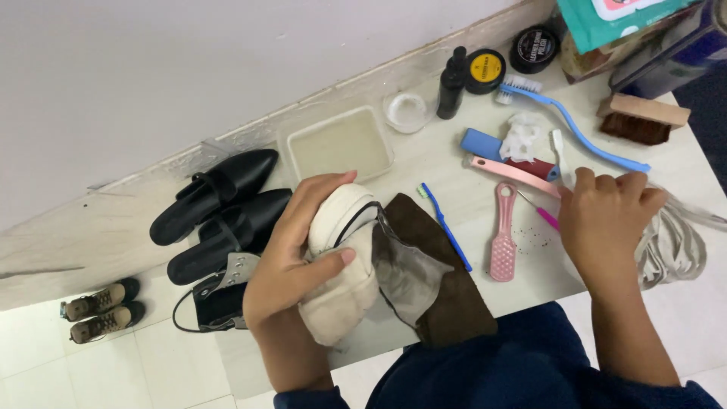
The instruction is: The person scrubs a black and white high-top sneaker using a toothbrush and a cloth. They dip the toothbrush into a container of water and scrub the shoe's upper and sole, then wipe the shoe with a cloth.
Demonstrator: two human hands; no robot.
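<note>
Even, soft indoor light, mostly sharp.
I see faint shadows under the black shoes (219,204); slight motion blur right of them, no glare.

Cream, black and pastel colours on a pale tabletop

The left hand (291,265) grips a cream fabric shoe with a white rubber toe and thin black trim (342,257); the right hand (606,220) closes on a crumpled beige-grey cloth (670,250). A dark brown rectangular cloth (447,295) lies under it, beside a slim blue toothbrush with green bristles (447,227), a pink plastic scrub brush (503,242), a long light-blue brush with white bristles (575,129), glossy black pointed leather shoes (219,212), a black round tin with a yellow lid (485,70) and a tan wooden brush with dark brown bristles (642,120).
</note>
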